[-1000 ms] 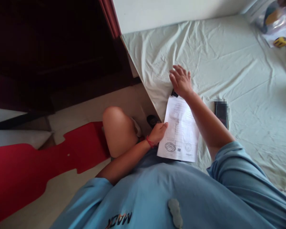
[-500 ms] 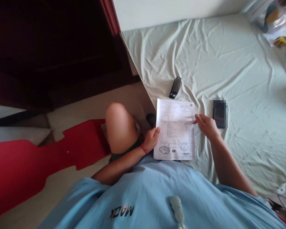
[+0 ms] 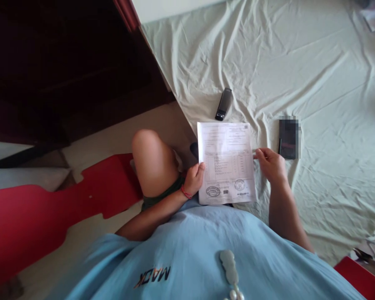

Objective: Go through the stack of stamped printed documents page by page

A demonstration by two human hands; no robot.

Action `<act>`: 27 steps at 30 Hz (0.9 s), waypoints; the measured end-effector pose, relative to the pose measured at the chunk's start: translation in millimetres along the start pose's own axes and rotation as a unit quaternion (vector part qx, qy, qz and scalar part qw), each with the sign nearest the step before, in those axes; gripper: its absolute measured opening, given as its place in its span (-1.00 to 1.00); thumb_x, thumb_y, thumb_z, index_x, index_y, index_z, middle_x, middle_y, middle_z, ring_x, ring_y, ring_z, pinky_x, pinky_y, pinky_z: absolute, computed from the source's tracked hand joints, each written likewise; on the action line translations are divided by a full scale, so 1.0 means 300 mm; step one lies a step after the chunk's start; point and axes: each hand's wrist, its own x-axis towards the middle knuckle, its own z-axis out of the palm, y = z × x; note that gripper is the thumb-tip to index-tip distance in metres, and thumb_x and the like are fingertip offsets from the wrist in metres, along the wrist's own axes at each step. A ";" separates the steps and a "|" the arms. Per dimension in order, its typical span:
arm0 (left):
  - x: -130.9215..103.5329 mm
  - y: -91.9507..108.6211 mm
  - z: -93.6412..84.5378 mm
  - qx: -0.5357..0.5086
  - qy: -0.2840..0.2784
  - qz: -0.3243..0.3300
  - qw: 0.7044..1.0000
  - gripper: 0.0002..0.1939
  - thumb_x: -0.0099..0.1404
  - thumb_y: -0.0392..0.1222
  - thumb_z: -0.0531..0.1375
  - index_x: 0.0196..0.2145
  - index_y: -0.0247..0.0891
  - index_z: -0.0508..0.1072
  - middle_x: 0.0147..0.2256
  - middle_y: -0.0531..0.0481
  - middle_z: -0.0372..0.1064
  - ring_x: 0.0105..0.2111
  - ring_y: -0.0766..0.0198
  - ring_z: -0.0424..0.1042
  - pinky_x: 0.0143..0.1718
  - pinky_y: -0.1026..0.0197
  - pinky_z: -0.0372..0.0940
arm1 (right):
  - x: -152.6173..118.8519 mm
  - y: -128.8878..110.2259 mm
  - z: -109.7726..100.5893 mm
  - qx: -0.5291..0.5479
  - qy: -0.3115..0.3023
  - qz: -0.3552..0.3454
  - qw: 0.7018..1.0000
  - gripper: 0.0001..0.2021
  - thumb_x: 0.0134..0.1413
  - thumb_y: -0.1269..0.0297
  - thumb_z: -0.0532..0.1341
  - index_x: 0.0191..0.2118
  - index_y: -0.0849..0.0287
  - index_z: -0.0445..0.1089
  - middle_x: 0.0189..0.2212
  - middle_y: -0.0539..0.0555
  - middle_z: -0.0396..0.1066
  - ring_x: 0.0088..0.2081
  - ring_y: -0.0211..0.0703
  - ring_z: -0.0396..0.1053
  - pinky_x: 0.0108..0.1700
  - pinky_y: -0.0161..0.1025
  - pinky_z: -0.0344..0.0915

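A printed paper document (image 3: pixel 226 166) with tables and two round stamps near its lower edge is held up in front of my lap. My left hand (image 3: pixel 194 179), a red string at its wrist, grips the left edge with the thumb on top. Just beyond the right edge, my right hand (image 3: pixel 271 164) has its fingers curled and thumb and forefinger close together. Whether anything small is between them is hidden. A narrow gap appears between those fingertips and the paper.
On the pale green bed sheet (image 3: pixel 281 75) lie a dark handheld device (image 3: pixel 224 104) beyond the paper and a black phone-like object (image 3: pixel 289 139), partly blurred out, right of my right hand. A red chair-like piece (image 3: pixel 112 187) stands at left, a dark cabinet (image 3: pixel 65 71) behind.
The view has tilted and shifted slightly. My right fingers, at the paper's right edge before, are now slightly off it. My left hand keeps its hold.
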 end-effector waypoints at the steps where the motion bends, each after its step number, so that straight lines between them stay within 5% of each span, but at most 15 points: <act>1: -0.001 0.000 0.001 0.001 0.000 -0.002 1.000 -0.29 0.41 0.51 0.00 -0.44 -0.24 0.37 -0.48 -0.04 0.41 -0.44 0.23 0.33 -0.38 0.17 0.21 | -0.005 -0.005 0.002 0.002 -0.006 -0.003 1.000 -0.53 0.22 -0.15 0.16 -0.21 0.15 0.63 -0.37 0.15 0.63 -0.32 0.01 0.54 -0.22 -0.14 0.32; 8: -0.004 -0.012 -0.004 0.000 0.001 -0.011 1.000 -0.29 0.41 0.50 0.01 -0.42 -0.24 0.39 -0.45 -0.05 0.43 -0.41 0.22 0.35 -0.36 0.16 0.22 | -0.022 -0.009 0.022 0.023 -0.029 -0.004 0.999 -0.50 0.22 -0.16 0.17 -0.13 0.16 0.64 -0.43 0.09 0.57 -0.42 -0.06 0.45 -0.32 -0.16 0.27; 13: -0.002 -0.017 -0.002 -0.006 0.002 -0.010 1.000 -0.28 0.39 0.52 0.02 -0.43 -0.24 0.40 -0.47 -0.02 0.41 -0.42 0.23 0.33 -0.36 0.17 0.22 | -0.023 0.014 0.037 0.070 -0.041 -0.016 0.997 -0.54 0.17 -0.11 0.22 -0.06 0.15 0.59 -0.29 0.12 0.57 -0.47 -0.14 0.40 -0.31 -0.12 0.35; 19: -0.003 -0.024 -0.008 -0.034 0.000 -0.022 0.999 -0.26 0.36 0.54 0.07 -0.40 -0.28 0.47 -0.45 -0.03 0.45 -0.41 0.23 0.34 -0.34 0.16 0.24 | -0.008 0.022 0.074 0.040 0.043 -0.046 0.997 -0.70 0.00 0.06 0.31 -0.18 0.12 0.52 -0.32 0.08 0.51 -0.42 -0.14 0.37 -0.18 -0.08 0.38; 27: -0.003 -0.035 -0.007 -0.161 -0.046 -0.074 0.983 -0.26 0.31 0.51 0.18 -0.17 -0.32 0.58 -0.21 -0.19 0.62 -0.16 0.06 0.57 -0.11 0.09 0.44 | -0.005 0.012 0.059 0.035 -0.008 -0.014 0.999 -0.78 0.03 0.04 0.32 -0.39 0.07 0.42 -0.51 0.00 0.45 -0.46 -0.15 0.31 -0.32 -0.16 0.21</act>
